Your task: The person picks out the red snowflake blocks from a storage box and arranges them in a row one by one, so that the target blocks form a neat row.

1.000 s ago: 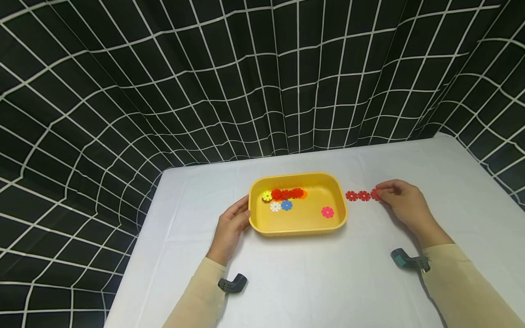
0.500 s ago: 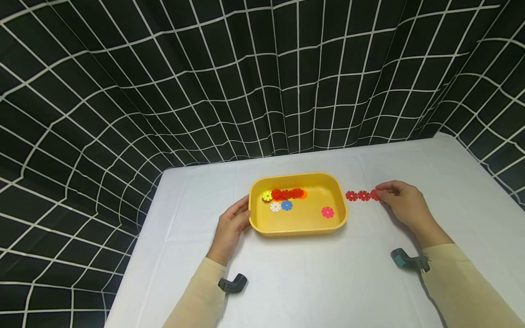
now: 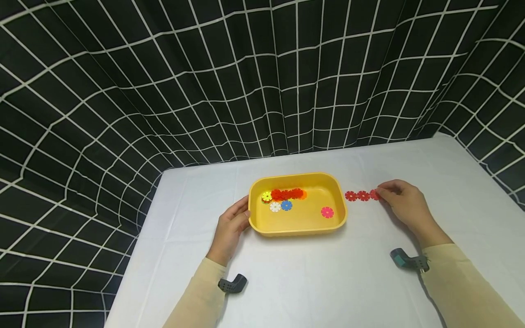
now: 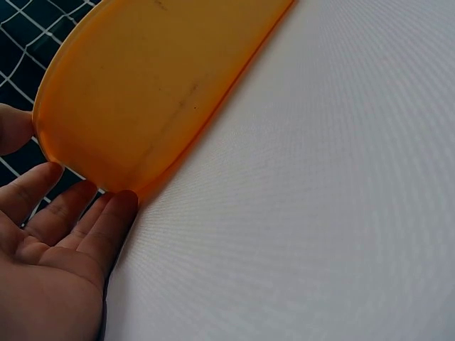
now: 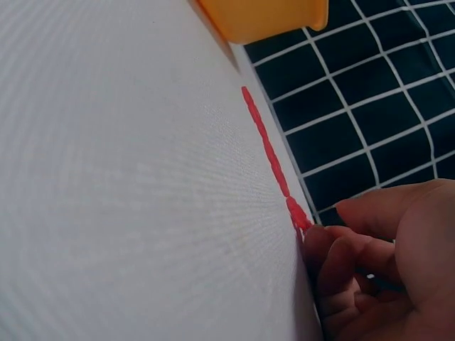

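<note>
Row of three red, notched, round discs (image 3: 363,196), lying right of the rounded rectangular yellow tray (image 3: 299,223); the right hand (image 3: 406,205) pinches the row's end farthest from the tray. The left hand (image 3: 230,225) grips the tray's left end, thumb at rim, fingers against outer wall. Inside the tray: multicoloured notched discs (image 3: 286,195); beneath it, white cloth (image 3: 303,273).

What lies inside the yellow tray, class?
The yellow tray holds overlapping red discs, a yellow disc, a white disc, a blue disc, a pink disc and a partly covered orange disc. Anything fully covered is hidden.
</note>
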### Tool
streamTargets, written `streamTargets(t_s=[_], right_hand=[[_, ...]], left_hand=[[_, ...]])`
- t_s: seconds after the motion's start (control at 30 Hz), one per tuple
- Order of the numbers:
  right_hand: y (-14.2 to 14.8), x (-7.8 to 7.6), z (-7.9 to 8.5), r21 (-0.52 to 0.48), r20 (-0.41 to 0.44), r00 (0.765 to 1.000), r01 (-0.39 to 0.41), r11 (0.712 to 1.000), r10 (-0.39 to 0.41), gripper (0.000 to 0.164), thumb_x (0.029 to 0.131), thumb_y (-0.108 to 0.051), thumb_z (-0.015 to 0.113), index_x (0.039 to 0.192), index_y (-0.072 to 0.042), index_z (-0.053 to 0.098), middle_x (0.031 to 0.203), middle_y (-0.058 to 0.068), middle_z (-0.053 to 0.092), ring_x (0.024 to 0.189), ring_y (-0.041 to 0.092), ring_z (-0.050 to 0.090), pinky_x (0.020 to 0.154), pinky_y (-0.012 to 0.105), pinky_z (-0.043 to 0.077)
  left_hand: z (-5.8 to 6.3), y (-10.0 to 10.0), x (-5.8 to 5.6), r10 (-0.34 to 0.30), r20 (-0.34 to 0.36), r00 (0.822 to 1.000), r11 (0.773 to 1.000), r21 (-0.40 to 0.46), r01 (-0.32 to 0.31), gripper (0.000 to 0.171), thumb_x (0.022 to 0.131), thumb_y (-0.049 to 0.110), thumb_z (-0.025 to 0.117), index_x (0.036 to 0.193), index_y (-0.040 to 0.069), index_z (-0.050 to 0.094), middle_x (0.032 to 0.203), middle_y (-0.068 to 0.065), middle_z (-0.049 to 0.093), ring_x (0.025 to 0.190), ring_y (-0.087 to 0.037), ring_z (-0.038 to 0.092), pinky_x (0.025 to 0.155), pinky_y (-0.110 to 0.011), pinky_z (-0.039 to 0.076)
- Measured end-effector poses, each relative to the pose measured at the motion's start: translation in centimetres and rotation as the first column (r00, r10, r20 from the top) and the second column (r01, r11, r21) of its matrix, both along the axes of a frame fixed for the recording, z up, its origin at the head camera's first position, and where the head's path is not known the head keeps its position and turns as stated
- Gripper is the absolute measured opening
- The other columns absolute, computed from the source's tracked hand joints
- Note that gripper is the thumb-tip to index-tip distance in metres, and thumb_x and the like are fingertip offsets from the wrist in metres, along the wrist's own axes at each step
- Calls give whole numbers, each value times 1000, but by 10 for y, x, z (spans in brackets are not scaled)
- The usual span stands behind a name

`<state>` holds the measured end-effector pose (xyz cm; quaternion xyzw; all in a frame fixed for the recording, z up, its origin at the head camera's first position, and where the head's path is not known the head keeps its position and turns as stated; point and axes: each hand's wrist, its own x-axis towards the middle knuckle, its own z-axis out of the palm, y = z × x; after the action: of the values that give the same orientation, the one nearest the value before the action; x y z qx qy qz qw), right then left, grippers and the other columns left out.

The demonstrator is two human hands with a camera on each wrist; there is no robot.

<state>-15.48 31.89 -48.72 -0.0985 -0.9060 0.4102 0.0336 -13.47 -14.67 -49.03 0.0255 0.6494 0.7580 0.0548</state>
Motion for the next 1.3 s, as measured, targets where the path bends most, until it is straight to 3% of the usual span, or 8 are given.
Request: streamTargets(t_s=[0.2,0.43,0.53,0.9,1.07,1.3], right_hand=[[0,2,1,-1,-12,1000,0,1000,0,47,114,-34,58,134,8,65,129,30,63,116,47,57,90,57,54],[1,4,2,-38,-32,999,1,999,-2,46,114,-34,58,134,7,65,126,27,66,110,37,62,74,15,51],[0,5,3,-92,-38,999,0,996,-3,46,115,-36,57,136,5,65,127,24,66,107,30,64,72,5,50],[0,8,9,-280,-71,997,-14,960,-6,52,116,-43,51,143,1,60,131,18,63,102,8,65,80,8,55],[0,10,11,-375,-117,993,-63,925,20,54,116,-46,51,145,-1,57,134,14,64,106,9,69,85,14,58],[-4,12,17,-419,-187,980,-140,897,65,45,117,-45,46,143,-11,61,132,2,68,109,17,72,86,19,60]], left_hand=[[-1,-1,0,-8,-3,1000,1000,6,8,48,109,7,61,156,4,57,157,-14,57,143,-29,56,109,-38,55],[-1,-1,0,-5,-7,1000,1000,5,5,48,109,7,61,156,5,58,157,-14,57,143,-29,56,109,-38,55],[-1,-1,0,-3,-5,1000,1000,2,3,47,109,6,60,156,5,58,156,-15,57,142,-29,57,108,-38,55],[-1,-1,0,-9,-5,1000,1000,0,9,48,109,6,60,157,5,57,157,-13,57,143,-28,56,108,-38,55],[0,-1,0,-7,-5,1000,1000,-1,7,47,109,5,60,156,5,58,157,-14,57,142,-28,56,109,-38,55],[2,0,1,-3,-8,1000,1000,2,3,47,109,4,59,156,4,57,157,-15,57,142,-28,56,110,-39,54]])
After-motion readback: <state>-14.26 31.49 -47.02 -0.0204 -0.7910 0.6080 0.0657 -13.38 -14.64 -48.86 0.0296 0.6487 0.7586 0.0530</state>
